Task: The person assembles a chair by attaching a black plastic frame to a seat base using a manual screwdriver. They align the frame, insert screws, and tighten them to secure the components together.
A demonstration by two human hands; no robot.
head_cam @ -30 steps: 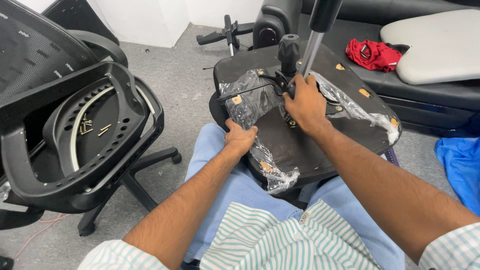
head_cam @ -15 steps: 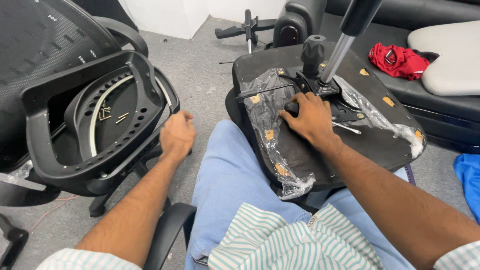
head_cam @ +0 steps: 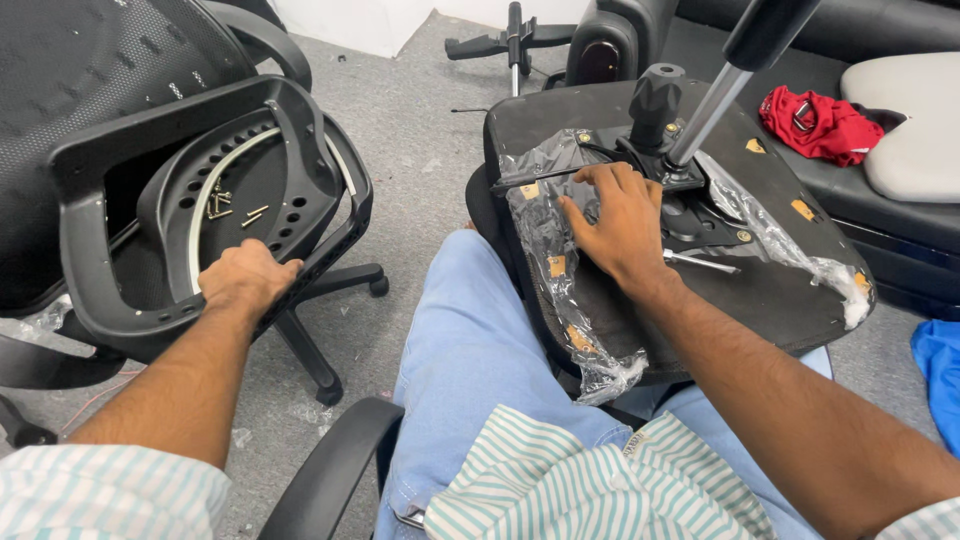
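Observation:
An upturned black chair seat [head_cam: 760,290] rests on my lap, its underside up, with torn clear plastic wrap [head_cam: 545,230] on it. A metal mechanism with a black knob [head_cam: 655,95] and a gas cylinder [head_cam: 715,100] stands on it. My right hand [head_cam: 615,220] lies flat on the seat beside the mechanism, fingers spread. My left hand [head_cam: 245,280] reaches left and rests on the rim of a black plastic chair part [head_cam: 90,260] lying on another chair. Several loose screws [head_cam: 235,210] lie inside that part.
A black mesh office chair [head_cam: 80,80] stands at the left, its wheeled base [head_cam: 320,370] on grey carpet. A red cloth [head_cam: 815,120] and a grey cushion [head_cam: 915,110] lie on a dark sofa at right. A chair armrest [head_cam: 330,470] is near my knee. Blue fabric [head_cam: 940,370] shows far right.
My left hand left the seat on my lap and moved left onto the rim of the black chair part. My right hand stayed by the mechanism.

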